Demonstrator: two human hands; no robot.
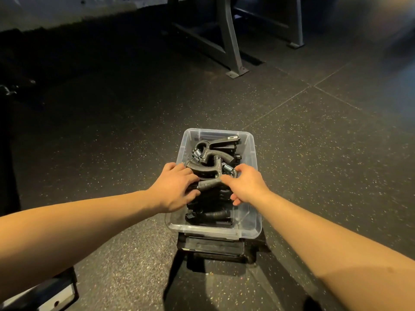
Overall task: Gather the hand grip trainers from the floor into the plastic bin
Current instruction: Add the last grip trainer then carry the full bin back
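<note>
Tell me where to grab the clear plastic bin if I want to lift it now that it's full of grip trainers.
Judging by its shape, grip the plastic bin by the rolled rim on its two long sides, one hand coming in from each side. The hand grip trainers pile up inside, so the interior offers no hold.

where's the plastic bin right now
Head view, low centre: the clear plastic bin sits on the speckled floor, under both hands, full of grip trainers.

Dark speckled rubber flooring [314,153] is spread across the scene, with pale seams seen between the tiles. A grey metal frame [226,39] is planted at the far side, its foot plate [237,72] set flat on the floor. A black-and-white object [51,295] is glimpsed at the lower left corner.
</note>
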